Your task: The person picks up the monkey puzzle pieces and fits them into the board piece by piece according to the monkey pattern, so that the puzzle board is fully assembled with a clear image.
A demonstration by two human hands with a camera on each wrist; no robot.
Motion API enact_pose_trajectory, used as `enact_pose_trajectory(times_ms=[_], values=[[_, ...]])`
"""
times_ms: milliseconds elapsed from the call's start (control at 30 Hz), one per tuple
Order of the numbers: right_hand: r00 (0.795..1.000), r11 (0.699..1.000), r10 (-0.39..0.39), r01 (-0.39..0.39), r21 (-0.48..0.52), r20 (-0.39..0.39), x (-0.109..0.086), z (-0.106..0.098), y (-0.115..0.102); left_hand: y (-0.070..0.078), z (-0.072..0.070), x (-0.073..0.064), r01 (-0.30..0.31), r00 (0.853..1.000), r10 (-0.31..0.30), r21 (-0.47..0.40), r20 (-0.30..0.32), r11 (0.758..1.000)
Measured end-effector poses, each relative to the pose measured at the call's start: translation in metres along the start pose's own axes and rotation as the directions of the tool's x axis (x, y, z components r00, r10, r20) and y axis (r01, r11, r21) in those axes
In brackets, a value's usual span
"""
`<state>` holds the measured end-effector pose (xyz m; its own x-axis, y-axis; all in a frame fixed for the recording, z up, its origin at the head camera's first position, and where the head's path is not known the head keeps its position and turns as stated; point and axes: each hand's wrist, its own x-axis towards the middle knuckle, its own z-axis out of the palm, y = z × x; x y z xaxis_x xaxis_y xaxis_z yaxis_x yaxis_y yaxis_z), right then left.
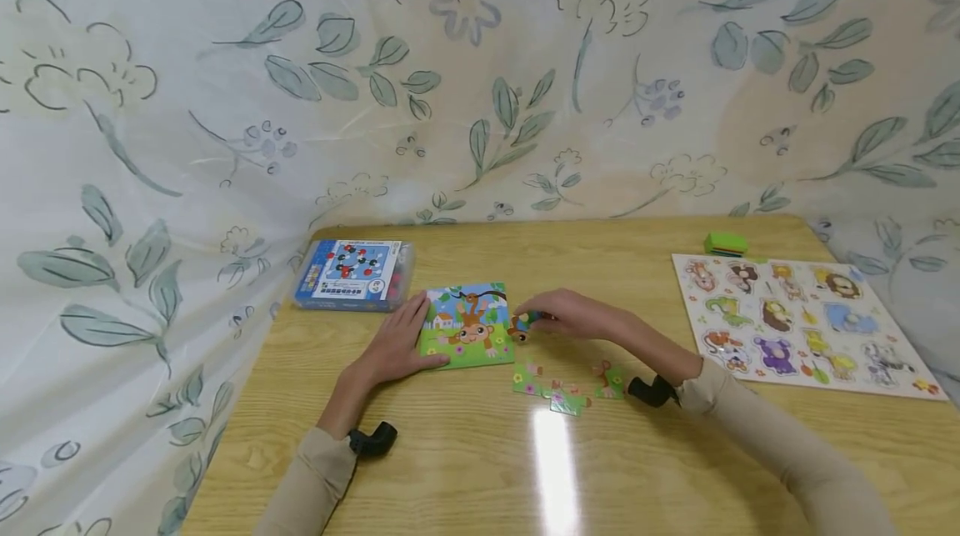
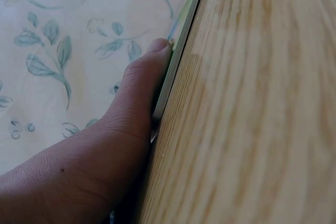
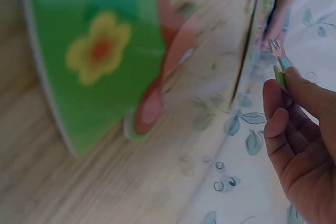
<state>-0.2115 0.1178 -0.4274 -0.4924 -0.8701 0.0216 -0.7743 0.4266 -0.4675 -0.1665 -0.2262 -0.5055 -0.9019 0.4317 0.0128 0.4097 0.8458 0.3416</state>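
A square monkey picture board (image 1: 467,336) lies on the table in the head view. My left hand (image 1: 397,343) rests along its left side with the fingers straight, and the thumb lies by its near edge. In the left wrist view the thumb (image 2: 142,77) presses against the board's rim. Just off the board's right edge, my right hand (image 1: 581,315) pinches a jigsaw piece (image 1: 519,329) between thumb and fingertips. Several loose jigsaw pieces (image 1: 566,403) lie nearer to me, below that hand. One green piece with a yellow flower (image 3: 84,77) looms large in the right wrist view.
A clear-sided box with a blue molecule label (image 1: 354,271) stands at the table's back left. On the right lies a white animal puzzle board (image 1: 806,323), with a green block (image 1: 725,243) behind it. A floral curtain (image 1: 480,102) hangs at the table's far edge.
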Motion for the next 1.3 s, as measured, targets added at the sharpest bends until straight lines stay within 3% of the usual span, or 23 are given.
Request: enact_pose_trajectory(times_ms=[233,467,1300], values=[[0.997,0.998,0.055,-0.056,-0.005,-0.061,0.012,0.008,0.01,0.0,0.0,0.0,0.003,1.0,-0.003,-0.008,0.005,1.0],[0.995,0.999,0.039,-0.04,-0.006,-0.094,0.02,0.012,0.012,0.0,0.0,0.0,0.008,1.0,-0.008,-0.013,0.01,1.0],[0.998,0.993,0.009,-0.015,-0.12,-0.054,0.044,0.017,0.01,0.0,-0.004,0.001,0.022,0.999,-0.021,-0.031,0.025,0.999]])
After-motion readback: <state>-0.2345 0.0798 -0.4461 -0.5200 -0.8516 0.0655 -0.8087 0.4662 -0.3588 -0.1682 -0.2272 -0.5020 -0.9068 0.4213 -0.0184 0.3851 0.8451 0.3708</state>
